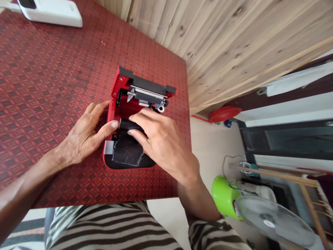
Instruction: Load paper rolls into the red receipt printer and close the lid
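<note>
A red-and-black box-shaped device with its hinged lid raised stands near the table's front edge. Under the lid show a dark roller, metal brackets and a small white ring. My left hand steadies the device, thumb over the left rim and fingers along its outer side. Inside the box, my right hand pinches a shiny black cylinder lying crosswise, its right end hidden by my fingers. A black sheet with a ragged pale edge covers the front part, beside a grey patch.
The table has a red patterned cover and meets a wooden plank wall. A white power bank with a cable lies at the far left. On the floor to the right are a green bucket and a fan.
</note>
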A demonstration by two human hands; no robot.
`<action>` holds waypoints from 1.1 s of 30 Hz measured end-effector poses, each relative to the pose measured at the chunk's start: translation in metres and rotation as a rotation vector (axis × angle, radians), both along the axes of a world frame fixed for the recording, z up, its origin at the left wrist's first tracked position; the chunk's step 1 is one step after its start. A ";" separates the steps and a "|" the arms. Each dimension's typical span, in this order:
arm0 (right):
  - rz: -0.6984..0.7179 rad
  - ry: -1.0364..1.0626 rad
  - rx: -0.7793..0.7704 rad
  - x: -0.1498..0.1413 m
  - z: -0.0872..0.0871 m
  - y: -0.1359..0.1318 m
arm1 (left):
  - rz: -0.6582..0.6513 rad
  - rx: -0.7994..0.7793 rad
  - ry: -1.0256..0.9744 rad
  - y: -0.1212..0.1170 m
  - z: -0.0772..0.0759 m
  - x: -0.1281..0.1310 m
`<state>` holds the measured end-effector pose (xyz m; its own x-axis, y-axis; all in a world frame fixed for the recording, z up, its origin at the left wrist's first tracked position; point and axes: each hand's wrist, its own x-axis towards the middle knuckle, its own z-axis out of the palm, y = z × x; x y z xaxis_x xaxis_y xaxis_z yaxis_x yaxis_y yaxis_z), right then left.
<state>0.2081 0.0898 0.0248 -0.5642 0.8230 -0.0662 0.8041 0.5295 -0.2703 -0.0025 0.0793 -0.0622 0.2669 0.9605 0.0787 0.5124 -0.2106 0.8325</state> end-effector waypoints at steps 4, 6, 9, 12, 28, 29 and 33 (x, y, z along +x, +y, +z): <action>-0.061 -0.128 -0.001 -0.010 -0.005 0.011 | -0.012 0.011 0.009 0.001 0.000 -0.002; -0.078 -0.176 -0.027 -0.013 -0.008 0.017 | -0.010 0.002 0.018 0.001 -0.001 -0.001; -0.070 -0.221 -0.047 -0.015 -0.011 0.022 | 0.006 -0.004 0.027 0.000 -0.001 0.000; -0.071 -0.229 -0.025 -0.016 -0.013 0.022 | 0.029 -0.028 0.026 0.000 0.001 0.000; 0.036 0.314 0.094 0.023 0.012 -0.024 | 0.095 0.090 0.024 0.008 0.017 -0.005; 0.056 0.320 0.073 0.024 0.014 -0.030 | 0.110 0.147 0.069 0.010 0.021 -0.006; 0.055 0.273 0.090 0.029 0.015 -0.044 | 0.113 0.319 0.194 0.020 0.040 -0.004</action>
